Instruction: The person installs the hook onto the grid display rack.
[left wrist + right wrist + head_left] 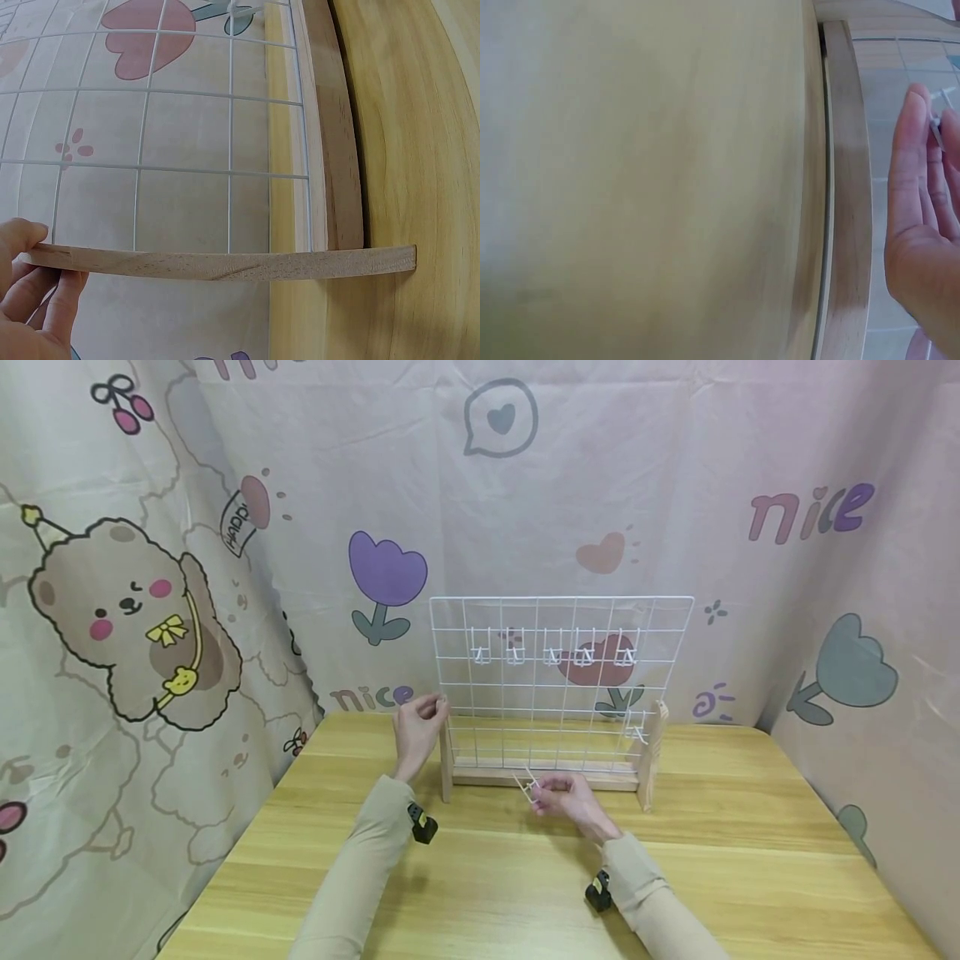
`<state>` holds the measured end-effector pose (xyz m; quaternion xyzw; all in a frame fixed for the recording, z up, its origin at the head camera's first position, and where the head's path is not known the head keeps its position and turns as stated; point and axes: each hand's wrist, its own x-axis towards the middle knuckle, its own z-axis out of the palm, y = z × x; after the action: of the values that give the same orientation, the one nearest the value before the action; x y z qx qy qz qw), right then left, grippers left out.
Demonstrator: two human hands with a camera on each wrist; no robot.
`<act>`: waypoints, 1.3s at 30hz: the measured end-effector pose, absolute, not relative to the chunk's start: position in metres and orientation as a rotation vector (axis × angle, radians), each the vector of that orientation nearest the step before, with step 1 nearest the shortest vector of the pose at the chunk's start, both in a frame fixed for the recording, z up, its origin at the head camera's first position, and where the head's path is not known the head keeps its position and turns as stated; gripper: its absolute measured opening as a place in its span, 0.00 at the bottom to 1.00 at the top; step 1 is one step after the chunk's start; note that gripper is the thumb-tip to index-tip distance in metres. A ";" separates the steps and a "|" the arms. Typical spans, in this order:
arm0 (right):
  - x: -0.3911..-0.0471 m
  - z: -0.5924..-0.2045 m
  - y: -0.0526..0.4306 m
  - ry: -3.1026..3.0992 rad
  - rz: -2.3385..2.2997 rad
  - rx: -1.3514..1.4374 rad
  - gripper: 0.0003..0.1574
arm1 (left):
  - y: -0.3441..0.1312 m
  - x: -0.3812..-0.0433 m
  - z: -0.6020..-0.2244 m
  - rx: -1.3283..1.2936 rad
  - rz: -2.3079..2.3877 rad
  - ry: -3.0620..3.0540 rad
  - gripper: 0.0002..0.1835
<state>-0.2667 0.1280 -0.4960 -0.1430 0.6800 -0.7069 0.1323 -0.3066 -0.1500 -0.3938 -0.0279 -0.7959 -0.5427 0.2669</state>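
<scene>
A white wire grid panel (555, 685) stands upright in a wooden stand (547, 776) on the table. My left hand (417, 731) grips the upper end of the stand's left post (225, 265), thumb on one side and fingers on the other. In front of the base board, my right hand (568, 795) pinches a small white wire hook (527, 787) between thumb and fingers. In the right wrist view only part of that hook (936, 129) shows past the fingertips. Several similar hooks (552, 656) hang in a row on the upper grid; another hook (636, 734) hangs lower right.
The stand's right post (653, 756) rises at the grid's other end. Beneath everything lies a wood-grain table (480, 893). A patterned curtain (510, 502) closes off the back and both sides, close behind the grid.
</scene>
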 end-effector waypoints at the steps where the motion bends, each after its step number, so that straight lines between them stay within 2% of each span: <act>1: -0.267 -0.496 0.127 1.971 -2.066 -0.401 0.17 | -0.150 -0.307 -0.394 -0.076 -1.464 -2.148 0.16; 20: -0.272 -0.483 0.100 1.894 -2.397 -0.169 0.21 | -0.151 -0.307 -0.395 -0.112 -1.468 -2.132 0.16; 39: -0.283 -0.469 0.083 1.784 -2.558 -0.058 0.22 | -0.150 -0.308 -0.396 -0.096 -1.452 -2.140 0.16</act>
<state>-0.2832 0.0833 -0.4688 -0.0186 0.5719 -0.8200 0.0113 -0.3078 -0.1502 -0.3958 -0.0358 -0.7955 -0.5398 0.2732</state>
